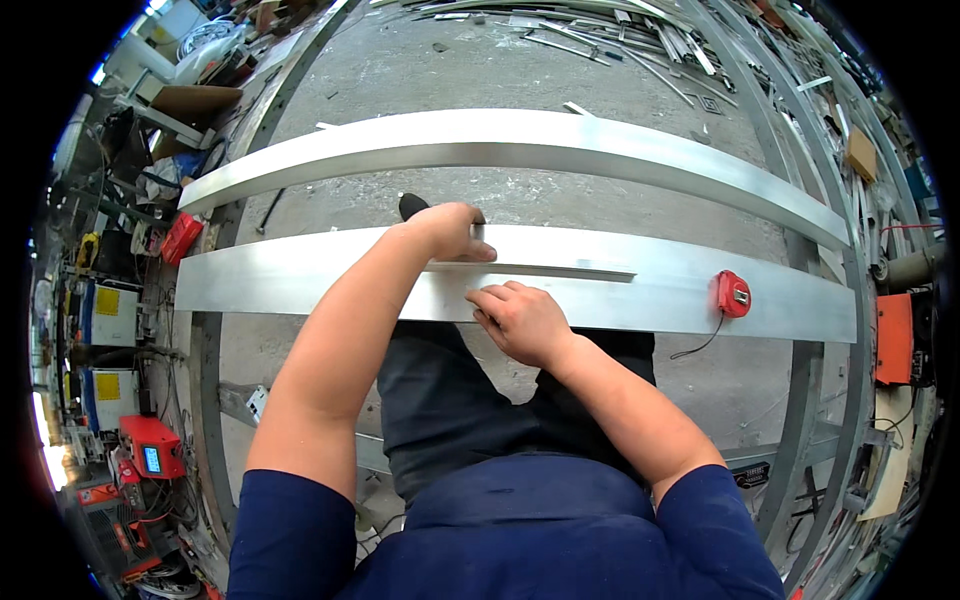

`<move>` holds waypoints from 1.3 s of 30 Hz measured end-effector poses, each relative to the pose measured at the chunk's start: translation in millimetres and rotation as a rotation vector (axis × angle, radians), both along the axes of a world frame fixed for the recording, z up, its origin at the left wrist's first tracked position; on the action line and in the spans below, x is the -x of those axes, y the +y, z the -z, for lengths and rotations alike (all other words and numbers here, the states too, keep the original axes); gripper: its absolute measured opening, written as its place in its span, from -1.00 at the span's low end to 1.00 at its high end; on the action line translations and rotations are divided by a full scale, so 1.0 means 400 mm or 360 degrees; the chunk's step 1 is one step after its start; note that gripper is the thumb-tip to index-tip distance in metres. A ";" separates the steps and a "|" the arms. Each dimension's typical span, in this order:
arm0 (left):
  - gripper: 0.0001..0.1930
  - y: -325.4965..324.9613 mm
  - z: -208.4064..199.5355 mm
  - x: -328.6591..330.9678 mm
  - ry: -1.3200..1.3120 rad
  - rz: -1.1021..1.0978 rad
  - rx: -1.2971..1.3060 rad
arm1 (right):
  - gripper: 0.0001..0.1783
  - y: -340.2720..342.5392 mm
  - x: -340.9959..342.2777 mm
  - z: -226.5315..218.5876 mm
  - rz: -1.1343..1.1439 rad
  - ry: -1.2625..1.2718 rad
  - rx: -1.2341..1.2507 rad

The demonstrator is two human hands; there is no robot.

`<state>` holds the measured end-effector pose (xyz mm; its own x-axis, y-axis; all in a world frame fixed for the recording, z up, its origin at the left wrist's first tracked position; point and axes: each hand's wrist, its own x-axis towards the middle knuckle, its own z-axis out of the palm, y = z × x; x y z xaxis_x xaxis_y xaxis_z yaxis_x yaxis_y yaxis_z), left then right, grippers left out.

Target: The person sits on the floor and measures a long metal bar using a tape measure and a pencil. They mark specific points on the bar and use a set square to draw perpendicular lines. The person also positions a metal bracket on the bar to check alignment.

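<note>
A long silvery aluminium bar (330, 272) lies crosswise before me. On its top face is a thin narrow metal strip (570, 271). My left hand (450, 232) is closed around the far edge of the bar, thumb on top beside the strip; its other fingertips are hidden. My right hand (522, 318) rests over the near edge, open, its fingers pointing left and slightly bent just below the strip. To the right on the bar sits a red tape measure (733, 295) with a dark cord hanging over the near edge.
A second aluminium bar (520, 135) runs parallel farther away. Both lie across a grey metal frame (803, 400). Metal offcuts (640, 45) litter the far floor. Red machines (152, 447) and cables crowd the left; an orange-red case (895, 338) stands at right.
</note>
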<state>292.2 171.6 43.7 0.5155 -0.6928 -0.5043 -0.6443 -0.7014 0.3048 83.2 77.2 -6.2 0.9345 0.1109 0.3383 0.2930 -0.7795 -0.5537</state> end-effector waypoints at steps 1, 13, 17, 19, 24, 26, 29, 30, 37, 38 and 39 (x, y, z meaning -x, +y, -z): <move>-0.24 0.000 0.006 -0.003 0.0018 0.0003 0.0034 | -0.73 0.012 -0.021 0.000 -0.0003 0.0021 0.0027; -0.18 -0.005 0.020 -0.014 0.0095 -0.0075 0.0090 | -0.71 0.106 -0.185 0.005 -0.0154 0.0184 0.0365; -0.17 -0.009 0.024 -0.017 0.0031 0.0024 0.0050 | -0.61 0.039 -0.143 0.005 -0.0165 0.0172 0.0506; -0.18 -0.012 0.008 -0.007 0.0043 0.0024 0.0034 | -0.61 -0.028 -0.094 -0.004 -0.0110 0.0194 0.0562; -0.14 0.008 0.023 -0.014 0.0067 0.0004 0.0020 | -0.66 -0.219 0.077 -0.043 0.0071 0.0181 0.0468; -0.15 0.009 0.013 -0.009 0.0059 -0.0002 0.0028 | -0.71 -0.294 0.154 -0.086 0.0221 0.0095 0.0114; -0.17 -0.002 -0.014 0.000 0.0059 0.0022 0.0052 | -0.76 -0.391 0.222 -0.090 0.0737 -0.0089 -0.0099; -0.18 -0.007 -0.023 0.002 0.0058 0.0037 0.0060 | -0.76 -0.416 0.226 -0.071 0.0917 -0.0167 -0.0069; -0.58 0.120 0.090 0.111 -0.0816 0.0373 0.0719 | -0.65 -0.454 0.195 0.068 0.1139 -0.0290 -0.0251; -0.60 0.148 0.106 0.135 -0.0957 0.0402 0.0840 | -0.65 -0.449 0.195 0.068 0.1153 -0.0309 -0.0265; -0.63 0.171 0.110 0.154 -0.1007 0.0336 0.0852 | -0.65 -0.457 0.200 0.076 0.1186 -0.0315 -0.0223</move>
